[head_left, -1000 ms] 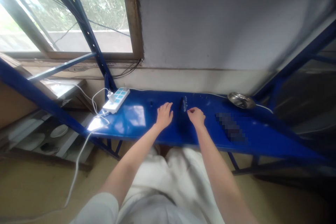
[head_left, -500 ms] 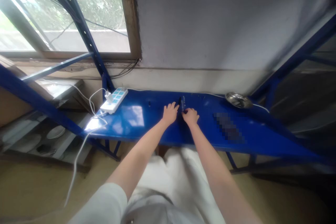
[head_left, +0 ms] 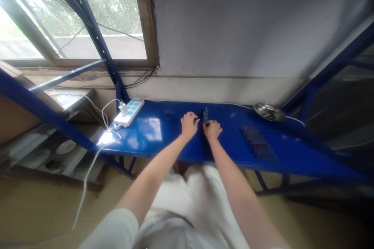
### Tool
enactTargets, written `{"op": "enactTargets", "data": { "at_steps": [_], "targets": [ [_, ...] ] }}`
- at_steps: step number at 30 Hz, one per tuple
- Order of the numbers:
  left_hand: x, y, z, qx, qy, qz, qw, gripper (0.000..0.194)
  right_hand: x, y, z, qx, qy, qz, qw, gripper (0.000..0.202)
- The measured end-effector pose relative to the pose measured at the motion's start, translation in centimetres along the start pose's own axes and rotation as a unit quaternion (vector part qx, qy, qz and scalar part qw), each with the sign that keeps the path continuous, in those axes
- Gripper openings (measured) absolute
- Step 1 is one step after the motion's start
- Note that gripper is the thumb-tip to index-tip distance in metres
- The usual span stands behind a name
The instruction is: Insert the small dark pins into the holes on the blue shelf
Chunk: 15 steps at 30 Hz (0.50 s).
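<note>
Over the middle of the blue table [head_left: 175, 149], my two hands are close together. A small black piece [head_left: 201, 113], its kind too small to make out, stands at the fingertips of my left hand [head_left: 189, 126], whose thumb and forefinger are pinched on it. Just right of it is a small clear strip with a bumpy edge [head_left: 205, 113]. My right hand [head_left: 212, 129] has its fingers curled, thumb and forefinger closed on the strip's near end. The fingers partly hide both pieces.
A white power strip [head_left: 130, 112] with a plugged-in charger lies at the left, its cable [head_left: 85, 186] hanging off the table. A shiny metal lamp-like dish [head_left: 269, 111] and a pixelated dark object [head_left: 258, 142] lie to the right. Blue posts [head_left: 99, 42] frame the table.
My left hand's fingers have curled from a flatter spread into a pinch at the black piece. My right hand stays at the clear strip. The whole view has shifted slightly.
</note>
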State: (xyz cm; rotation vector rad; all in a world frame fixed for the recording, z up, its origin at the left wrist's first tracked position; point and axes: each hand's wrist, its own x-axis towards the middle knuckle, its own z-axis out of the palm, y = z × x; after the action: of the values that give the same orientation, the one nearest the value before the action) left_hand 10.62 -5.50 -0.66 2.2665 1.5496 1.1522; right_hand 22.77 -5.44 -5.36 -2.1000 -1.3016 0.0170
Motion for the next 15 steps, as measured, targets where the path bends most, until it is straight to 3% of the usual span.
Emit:
{"op": "enactTargets", "data": {
  "at_steps": [8, 15],
  "targets": [
    [-0.5, -1.2, -0.9, -0.042, 0.048, -0.032, 0.997, 0.005, -1.3, -0.8, 0.1, -0.005, 0.038, -0.135, 0.990, 0.019],
    [-0.8, -2.0, -2.3, -0.055, 0.081, -0.042, 0.994, 0.005, -2.4, -1.9, -0.5, -0.007, 0.029, -0.170, 0.985, 0.017]
  ]
}}
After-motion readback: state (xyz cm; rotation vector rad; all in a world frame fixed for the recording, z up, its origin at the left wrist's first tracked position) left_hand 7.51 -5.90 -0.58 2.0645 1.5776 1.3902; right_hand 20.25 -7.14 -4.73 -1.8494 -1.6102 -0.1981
